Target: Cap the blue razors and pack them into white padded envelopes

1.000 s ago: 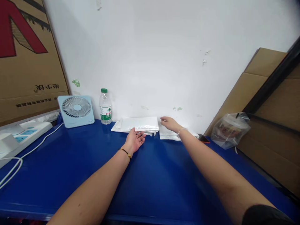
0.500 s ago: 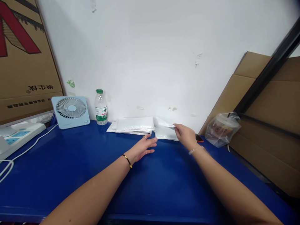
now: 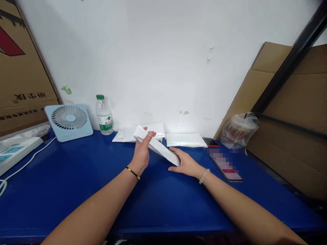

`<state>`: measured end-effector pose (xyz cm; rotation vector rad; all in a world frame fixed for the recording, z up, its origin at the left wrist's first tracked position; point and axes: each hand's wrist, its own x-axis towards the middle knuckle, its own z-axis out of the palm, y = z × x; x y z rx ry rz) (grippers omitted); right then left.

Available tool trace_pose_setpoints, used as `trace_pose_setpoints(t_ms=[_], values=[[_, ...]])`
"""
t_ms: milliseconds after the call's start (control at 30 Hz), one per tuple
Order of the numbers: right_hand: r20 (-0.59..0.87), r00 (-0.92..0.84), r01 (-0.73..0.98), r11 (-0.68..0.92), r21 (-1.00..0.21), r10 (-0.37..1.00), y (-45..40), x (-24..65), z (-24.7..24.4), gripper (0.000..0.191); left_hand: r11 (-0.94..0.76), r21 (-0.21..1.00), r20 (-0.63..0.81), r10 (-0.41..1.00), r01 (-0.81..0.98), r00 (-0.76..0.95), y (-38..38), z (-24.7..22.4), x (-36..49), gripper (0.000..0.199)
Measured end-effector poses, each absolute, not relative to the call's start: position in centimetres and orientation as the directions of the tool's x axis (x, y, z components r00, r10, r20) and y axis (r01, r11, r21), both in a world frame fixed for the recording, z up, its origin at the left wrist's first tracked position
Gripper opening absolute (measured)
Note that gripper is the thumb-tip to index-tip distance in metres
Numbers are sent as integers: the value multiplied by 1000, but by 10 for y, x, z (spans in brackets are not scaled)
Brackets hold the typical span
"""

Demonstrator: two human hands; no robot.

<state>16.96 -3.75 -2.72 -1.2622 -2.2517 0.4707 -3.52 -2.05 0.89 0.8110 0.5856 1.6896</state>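
Observation:
A white padded envelope (image 3: 160,147) is held tilted above the blue table, between my two hands. My left hand (image 3: 142,148) is closed round its left part, thumb on the near side. At its lower right end, my right hand (image 3: 186,162) grips it between thumb and fingers. Behind it, a stack of white envelopes (image 3: 129,133) lies against the wall, partly covered by my left hand and the held envelope. Another white envelope pile (image 3: 186,140) lies flat to the right of that stack.
On the blue table (image 3: 158,204), a light blue fan (image 3: 68,121) and a water bottle (image 3: 104,115) stand at the left. A phone (image 3: 226,166) lies right of my right hand, with a second phone (image 3: 211,142) behind. A bagged drink cup (image 3: 240,131) and a power strip (image 3: 17,151) sit at the sides.
My right hand has brought a white envelope from the right pile toward me and lowered it to the middle. My left hand has risen and closed on it. The front phone has come into view.

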Motion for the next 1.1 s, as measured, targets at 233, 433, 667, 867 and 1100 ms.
trace_pose_setpoints(t_ms=[233, 433, 667, 867, 1100], values=[[273, -444, 651, 517, -556, 853, -37, 164, -33, 93, -388, 703, 324, 921, -596, -217, -23, 32, -50, 54], [243, -478, 658, 527, -538, 844, -35, 163, -32, 82, -522, 678, 478, 848, -517, -230, -32, 55, -66, 52], [248, -505, 712, 561, -422, 827, -34, 161, -32, 61, -625, 643, 602, 770, -442, -213, -55, 90, -88, 47], [252, -540, 706, 595, -385, 803, -33, 163, -32, 54, -716, 536, 690, 677, -447, -257, -75, 113, -101, 48], [268, -545, 693, 606, -390, 795, -32, 164, -34, 53, -778, 532, 726, 622, -334, -292, -86, 125, -108, 59]])
